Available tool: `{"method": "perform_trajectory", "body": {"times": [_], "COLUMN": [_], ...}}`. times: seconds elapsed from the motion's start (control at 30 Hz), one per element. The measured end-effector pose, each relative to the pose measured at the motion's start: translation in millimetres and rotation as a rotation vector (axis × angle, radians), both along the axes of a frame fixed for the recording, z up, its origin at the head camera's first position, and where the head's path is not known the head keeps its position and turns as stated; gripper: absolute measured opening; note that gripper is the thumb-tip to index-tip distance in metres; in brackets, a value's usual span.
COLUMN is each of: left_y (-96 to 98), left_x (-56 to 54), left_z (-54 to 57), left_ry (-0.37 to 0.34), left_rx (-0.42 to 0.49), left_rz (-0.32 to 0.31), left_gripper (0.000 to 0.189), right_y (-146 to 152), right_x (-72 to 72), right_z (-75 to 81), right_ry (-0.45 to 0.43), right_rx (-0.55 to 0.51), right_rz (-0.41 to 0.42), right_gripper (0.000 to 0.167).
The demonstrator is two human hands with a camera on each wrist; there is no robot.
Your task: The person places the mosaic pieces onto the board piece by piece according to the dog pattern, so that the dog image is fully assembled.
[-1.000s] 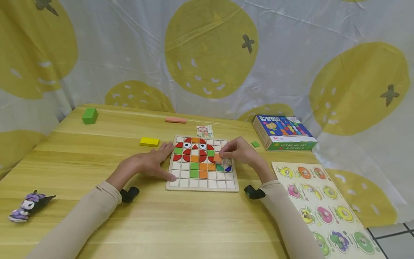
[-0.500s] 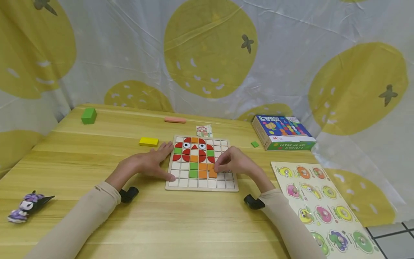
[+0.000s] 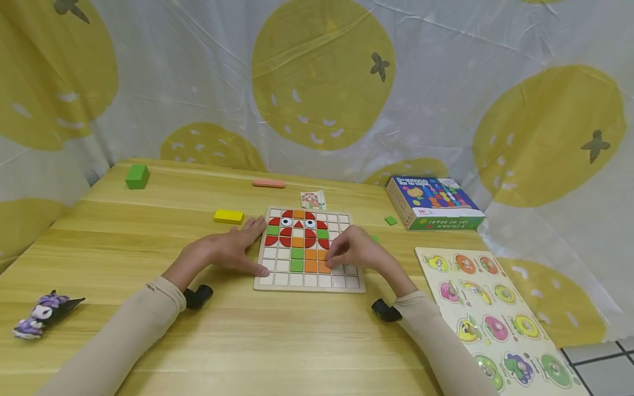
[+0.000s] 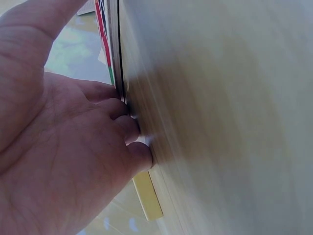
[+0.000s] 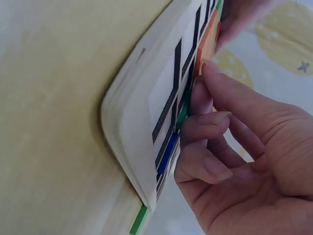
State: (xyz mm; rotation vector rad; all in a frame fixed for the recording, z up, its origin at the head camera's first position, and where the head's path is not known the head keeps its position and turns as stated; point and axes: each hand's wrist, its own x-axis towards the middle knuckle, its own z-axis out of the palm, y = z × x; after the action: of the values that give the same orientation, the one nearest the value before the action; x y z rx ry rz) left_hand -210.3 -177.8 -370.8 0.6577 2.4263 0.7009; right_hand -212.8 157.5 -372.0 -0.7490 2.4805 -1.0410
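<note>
A wooden grid board (image 3: 309,281) lies flat on the table, bearing red, green and orange pieces and two round eyes. My left hand (image 3: 230,250) is spread against its left side, fingertips at the edge and thumb on the near left corner. Over the board's right part, my right hand (image 3: 358,248) pinches an orange square tile (image 3: 323,268) at its right edge, the tile lying in a cell beside another orange one. In the right wrist view, a green piece (image 5: 183,108) and a blue piece (image 5: 167,152) show under my curled fingers. Their cells are mostly hidden in the head view.
Behind the board lies a picture card (image 3: 313,200). A yellow block (image 3: 228,216), a pink stick (image 3: 269,183) and a green block (image 3: 137,177) lie left and back. At right are a bead-set box (image 3: 436,203), a small green tile (image 3: 391,220) and a fruit puzzle board (image 3: 495,313).
My right hand has moved toward me and slightly left, bringing the raised orange tile down into a cell, where it now lies level. My left hand has stayed in place.
</note>
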Motion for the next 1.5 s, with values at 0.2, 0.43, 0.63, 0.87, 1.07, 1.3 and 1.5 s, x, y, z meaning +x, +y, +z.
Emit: {"method": "perform_trajectory", "body": {"times": [0.2,0.43,0.63,0.87,1.07,1.3,1.5], "left_y": [-0.9,0.1,-1.2,0.4,1.4,1.4,2.9], "left_x": [-5.3,-3.2,-3.8,-0.3,0.3,-1.2,-0.5], "left_z": [-9.1,-3.8,-4.6,1.8,2.8,-1.3,-2.3], "left_ry": [0.009,-0.002,0.003,0.001,0.009,0.007,0.008], "left_rx": [-0.01,-0.01,0.011,-0.007,-0.013,-0.009,-0.011], "left_rz": [0.015,0.013,0.003,0.0,-0.005,-0.004,-0.001], "left_gripper": [0.136,0.135,0.138,0.132,0.129,0.128,0.128], "right_y": [5.3,45.4,74.5,78.6,73.9,72.4,73.1], "right_x": [-2.9,-19.1,-28.5,-31.5,-30.6,-31.8,-30.5], "right_z": [5.4,4.2,-4.7,-10.9,-12.4,-12.1,-11.5], "right_ry": [0.042,0.144,0.148,0.153,0.154,0.15,0.121], "right_rx": [0.013,0.031,0.046,0.121,0.175,0.178,0.173], "right_rz": [-0.068,-0.26,-0.269,-0.277,-0.309,-0.274,-0.27], "right_gripper": [0.007,0.011,0.022,0.026,0.019,0.017,0.019]}}
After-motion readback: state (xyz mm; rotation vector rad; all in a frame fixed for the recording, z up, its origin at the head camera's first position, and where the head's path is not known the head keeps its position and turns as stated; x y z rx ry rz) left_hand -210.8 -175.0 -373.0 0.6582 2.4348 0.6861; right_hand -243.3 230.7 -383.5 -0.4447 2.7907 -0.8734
